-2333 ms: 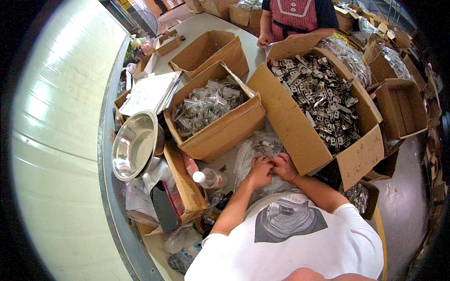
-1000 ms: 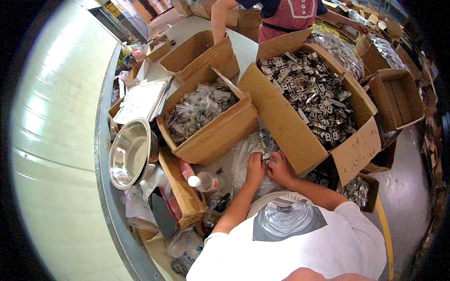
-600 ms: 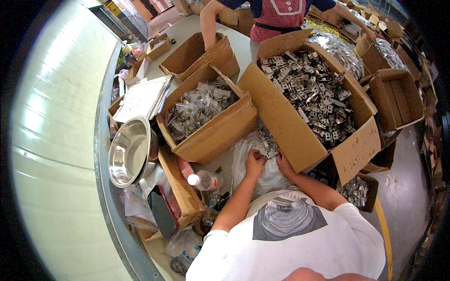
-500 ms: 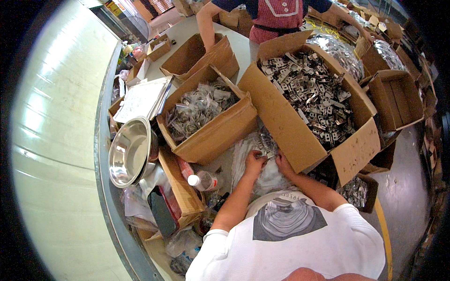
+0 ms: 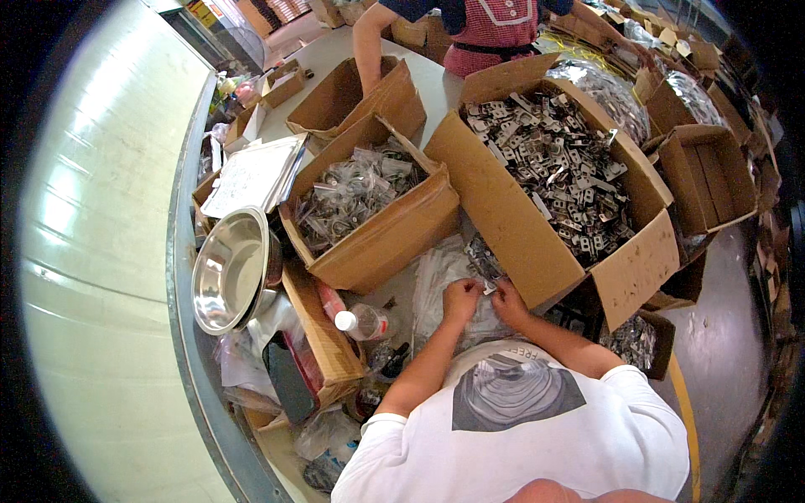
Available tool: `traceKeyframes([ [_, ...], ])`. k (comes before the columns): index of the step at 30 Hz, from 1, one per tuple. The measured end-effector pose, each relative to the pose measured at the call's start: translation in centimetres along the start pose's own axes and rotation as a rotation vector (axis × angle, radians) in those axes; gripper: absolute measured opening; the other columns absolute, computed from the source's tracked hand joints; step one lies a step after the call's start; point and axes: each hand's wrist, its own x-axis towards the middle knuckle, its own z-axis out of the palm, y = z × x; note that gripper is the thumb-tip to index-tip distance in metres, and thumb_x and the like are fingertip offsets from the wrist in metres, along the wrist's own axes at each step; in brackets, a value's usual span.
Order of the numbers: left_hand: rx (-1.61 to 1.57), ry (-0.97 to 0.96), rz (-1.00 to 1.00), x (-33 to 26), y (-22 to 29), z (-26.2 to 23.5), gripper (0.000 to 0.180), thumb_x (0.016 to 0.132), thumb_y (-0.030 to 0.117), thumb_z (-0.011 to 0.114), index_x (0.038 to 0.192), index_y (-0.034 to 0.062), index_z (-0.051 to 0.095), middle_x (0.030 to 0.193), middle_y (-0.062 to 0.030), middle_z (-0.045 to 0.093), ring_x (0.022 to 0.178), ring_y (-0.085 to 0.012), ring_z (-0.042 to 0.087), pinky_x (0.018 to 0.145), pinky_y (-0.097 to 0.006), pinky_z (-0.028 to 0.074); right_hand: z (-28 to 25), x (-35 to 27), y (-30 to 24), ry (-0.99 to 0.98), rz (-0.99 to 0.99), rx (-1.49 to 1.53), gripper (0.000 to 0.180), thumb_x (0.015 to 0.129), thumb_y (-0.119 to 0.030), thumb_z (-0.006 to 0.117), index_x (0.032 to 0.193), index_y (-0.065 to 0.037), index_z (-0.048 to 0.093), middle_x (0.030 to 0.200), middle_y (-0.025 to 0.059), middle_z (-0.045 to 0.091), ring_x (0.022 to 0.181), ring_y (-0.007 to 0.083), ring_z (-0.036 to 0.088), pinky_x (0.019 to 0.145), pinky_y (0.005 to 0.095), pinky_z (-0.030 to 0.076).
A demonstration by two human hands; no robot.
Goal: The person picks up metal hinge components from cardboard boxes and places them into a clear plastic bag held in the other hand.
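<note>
My left hand (image 5: 460,302) and my right hand (image 5: 511,303) are close together over a pile of clear plastic bags (image 5: 442,281). Both sets of fingers are pinched around a small shiny piece (image 5: 489,287), which looks like a metal part; its shape is mostly hidden. Just beyond my fingertips lies a little heap of metal parts (image 5: 481,255). To the right of it stands a big open carton (image 5: 513,222) full of flat metal brackets (image 5: 563,172). Left of that, another carton (image 5: 394,245) holds small clear bags with parts inside (image 5: 356,197).
Left of my forearm are a plastic bottle (image 5: 362,322), a steel bowl (image 5: 228,272), a dark phone-like slab (image 5: 290,379) and papers (image 5: 251,180). Across the table a co-worker in a red checked apron (image 5: 495,38) reaches into a carton (image 5: 335,101). More cartons (image 5: 708,180) stand at the right.
My left hand has shifted slightly to the right and down, closing in on the right hand. The shiny piece now shows between both hands' fingertips. The co-worker has leaned slightly left.
</note>
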Motion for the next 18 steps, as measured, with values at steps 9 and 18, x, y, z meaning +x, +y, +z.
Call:
traceKeyframes([
  [9, 0.622, 0.167, 0.457, 0.4, 0.7, 0.1, 0.031, 0.073, 0.015, 0.069, 0.099, 0.0018, 0.058, 0.11, -0.0205, 0.052, 0.105, -0.0386, 0.048, 0.089, -0.045, 0.04, -0.4, -0.1, 3.5, 0.19, -0.251, -0.618, 0.065, 0.07, -0.027, 0.069, 0.125, -0.001, 0.045, 0.11, 0.0223, 0.054, 0.106, 0.037, 0.052, 0.091, 0.046, 0.04],
  [18, 0.429, 0.351, 0.583, 0.4, -0.5, 1.2, 0.038, 0.072, 0.004, 0.062, 0.108, 0.0012, 0.052, 0.112, -0.0211, 0.053, 0.104, -0.0431, 0.047, 0.088, -0.048, 0.04, -0.4, 0.8, 3.1, 0.019, -0.293, -0.512, 0.067, 0.067, -0.023, 0.067, 0.127, -0.003, 0.045, 0.115, 0.0237, 0.053, 0.11, 0.039, 0.049, 0.096, 0.0442, 0.038],
])
